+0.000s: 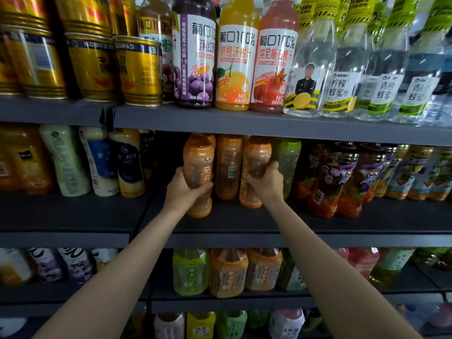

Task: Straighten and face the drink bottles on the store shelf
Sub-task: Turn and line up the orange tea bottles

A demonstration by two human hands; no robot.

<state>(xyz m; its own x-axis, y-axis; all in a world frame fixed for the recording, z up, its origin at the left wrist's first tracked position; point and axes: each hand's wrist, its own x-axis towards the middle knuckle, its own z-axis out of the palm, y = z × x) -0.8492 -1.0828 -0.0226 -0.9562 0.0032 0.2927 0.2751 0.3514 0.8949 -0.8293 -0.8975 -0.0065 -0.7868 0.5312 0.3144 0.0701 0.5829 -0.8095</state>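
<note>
Both hands grip orange tea bottles on the middle shelf (269, 226), left hand (182, 189) on the left bottle (198, 174), right hand (265, 183) on the right bottle (255, 172), set back from the front edge; risk: turning either could knock the unheld middle bottle (228, 167) between them.

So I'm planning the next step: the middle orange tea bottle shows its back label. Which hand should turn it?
Probably the right hand: it grips the orange bottle right beside the middle orange tea bottle, closer than the left hand.
</note>
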